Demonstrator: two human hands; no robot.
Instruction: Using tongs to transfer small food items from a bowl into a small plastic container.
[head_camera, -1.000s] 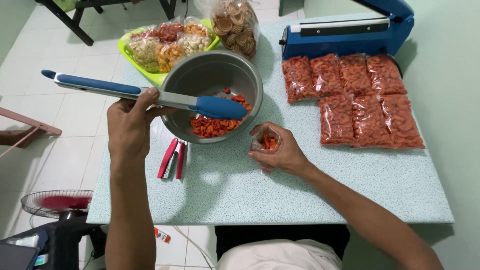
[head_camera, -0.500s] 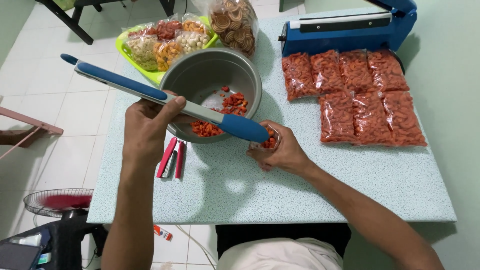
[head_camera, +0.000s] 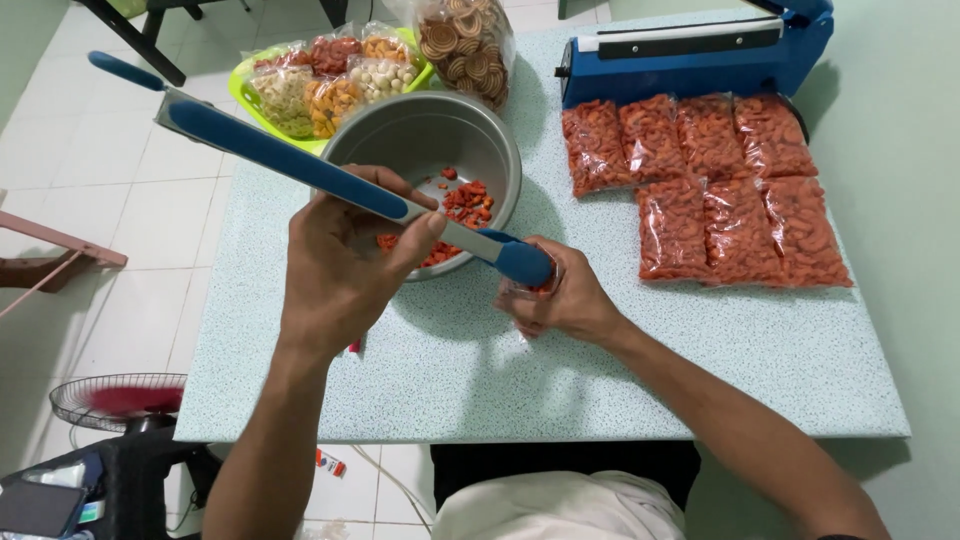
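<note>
My left hand (head_camera: 345, 265) is curled around a pair of long steel tongs with blue grips (head_camera: 300, 165), thumb on the near side and fingers wrapped over the top, squeezing the two arms together. The blue tips (head_camera: 522, 262) sit at the far end from my palm, right at the mouth of a small clear plastic bag with a few orange-red snack pieces in it (head_camera: 535, 290). My right hand (head_camera: 565, 300) cups that bag from the side and behind, fingers bent around it and holding it upright on the pale speckled tabletop (head_camera: 560, 390); most of the bag is hidden by my fingers, so I cannot tell how full it is.

Just beyond my left hand stands a round metal bowl (head_camera: 425, 140), with a scatter of the same orange-red snack pieces (head_camera: 460, 205) on its bottom. The tongs cross over its near rim. Further off, past the bowl, a lime-green tray (head_camera: 245, 85) carries bags of mixed snacks, and a clear bag of round spiral biscuits (head_camera: 465, 45) stands beside it.

To the right of my right hand, well apart from it, lie two rows of filled flat bags of orange-red snacks (head_camera: 705, 185). Behind them sits a blue hand-press bag sealer (head_camera: 690, 55).
</note>
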